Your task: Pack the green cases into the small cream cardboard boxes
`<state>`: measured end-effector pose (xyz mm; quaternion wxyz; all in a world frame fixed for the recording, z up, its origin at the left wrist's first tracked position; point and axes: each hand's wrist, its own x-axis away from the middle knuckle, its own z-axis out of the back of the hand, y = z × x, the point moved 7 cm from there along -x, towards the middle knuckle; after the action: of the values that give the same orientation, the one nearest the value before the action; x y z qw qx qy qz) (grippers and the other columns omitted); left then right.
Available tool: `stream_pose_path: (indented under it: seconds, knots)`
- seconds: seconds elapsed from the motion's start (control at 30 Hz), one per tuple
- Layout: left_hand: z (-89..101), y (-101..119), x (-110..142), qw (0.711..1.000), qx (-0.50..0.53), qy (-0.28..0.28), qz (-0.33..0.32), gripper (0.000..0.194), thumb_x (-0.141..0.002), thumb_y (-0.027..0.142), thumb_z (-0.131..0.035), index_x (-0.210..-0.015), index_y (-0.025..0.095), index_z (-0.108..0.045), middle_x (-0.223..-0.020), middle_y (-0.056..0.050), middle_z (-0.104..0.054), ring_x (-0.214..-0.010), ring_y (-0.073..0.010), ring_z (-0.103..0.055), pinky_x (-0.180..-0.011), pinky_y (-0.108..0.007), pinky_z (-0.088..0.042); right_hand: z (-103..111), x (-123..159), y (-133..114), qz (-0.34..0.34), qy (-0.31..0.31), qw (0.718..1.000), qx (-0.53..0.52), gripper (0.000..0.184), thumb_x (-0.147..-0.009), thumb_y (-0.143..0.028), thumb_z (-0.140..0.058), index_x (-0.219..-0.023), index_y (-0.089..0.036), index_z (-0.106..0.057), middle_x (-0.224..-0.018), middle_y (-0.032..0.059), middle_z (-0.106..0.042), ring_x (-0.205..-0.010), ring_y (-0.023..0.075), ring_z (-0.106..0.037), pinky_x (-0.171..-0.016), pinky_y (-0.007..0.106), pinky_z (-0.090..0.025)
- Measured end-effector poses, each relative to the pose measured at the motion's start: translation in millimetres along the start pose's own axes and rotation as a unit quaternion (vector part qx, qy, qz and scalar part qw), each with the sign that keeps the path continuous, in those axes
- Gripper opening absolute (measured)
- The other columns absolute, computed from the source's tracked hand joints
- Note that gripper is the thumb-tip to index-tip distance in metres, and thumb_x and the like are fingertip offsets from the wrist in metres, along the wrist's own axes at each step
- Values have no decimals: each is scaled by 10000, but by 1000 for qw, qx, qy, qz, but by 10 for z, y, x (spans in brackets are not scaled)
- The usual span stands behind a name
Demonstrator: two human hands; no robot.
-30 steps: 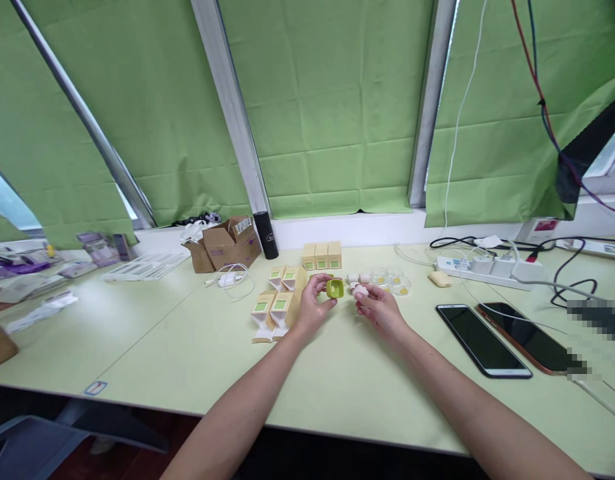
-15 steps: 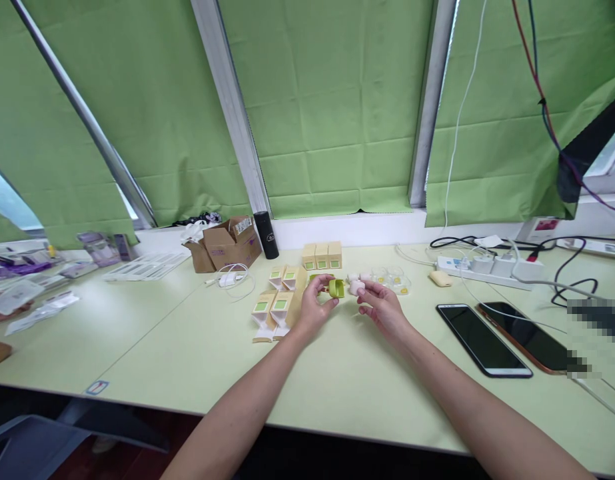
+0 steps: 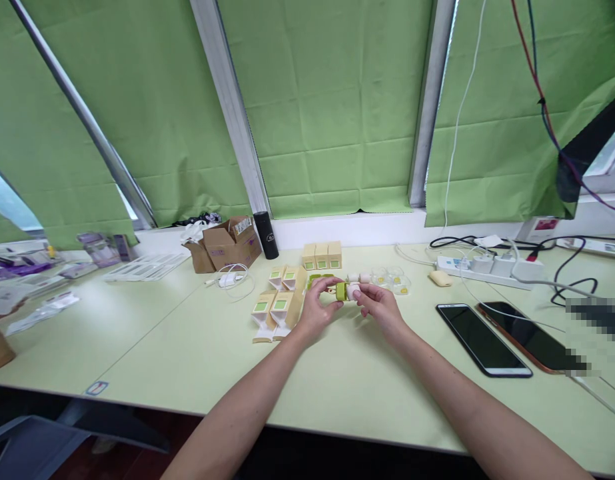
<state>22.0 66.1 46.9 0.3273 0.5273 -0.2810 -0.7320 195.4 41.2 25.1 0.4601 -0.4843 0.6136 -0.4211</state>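
My left hand (image 3: 315,308) grips a small green cap-like part (image 3: 340,291) above the pale green table (image 3: 197,347). My right hand (image 3: 378,305) pinches a small white piece (image 3: 353,291), which touches the green part's right side. Both hands meet near the table's middle, just in front of a row of small tan boxes with green labels (image 3: 322,256). Several opened tan boxes (image 3: 276,301) lie to the left of my left hand. Small white pieces and clear round items (image 3: 393,279) lie behind my right hand.
Two phones (image 3: 483,339) lie flat to the right, with a white power strip (image 3: 490,270) and cables behind them. A brown cardboard box (image 3: 226,244) and a black cylinder (image 3: 265,235) stand at the back left. Packets lie at the far left (image 3: 32,280).
My hands have moved together: the white piece in my right hand, held apart from the green part a second ago, now touches it.
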Motion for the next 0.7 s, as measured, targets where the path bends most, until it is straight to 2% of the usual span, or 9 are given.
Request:
stream_pose_path:
  seconds: [0.27, 0.7]
  knots:
    - [-24, 91, 20, 1000, -3, -14, -5, 512, -708, 47, -763, -1176, 253, -752, -1233, -92, -670, -1198, -272, -608, -1025, -436, -500, 6, -13, 47, 11, -14, 999, 27, 577, -613, -674, -845, -871, -159, -809, -642, 22, -619, -590, 146, -507, -493, 265, -410]
    - [-32, 129, 26, 1000, -13, -23, -13, 486, -722, 76, -806, -1172, 253, -757, -1219, -92, -652, -1198, -270, -598, -1014, -436, -516, -44, 13, 23, 12, -18, 1000, 10, 578, -624, -680, -841, -881, -163, -803, -683, 25, -648, -618, 147, -540, -505, 266, -472]
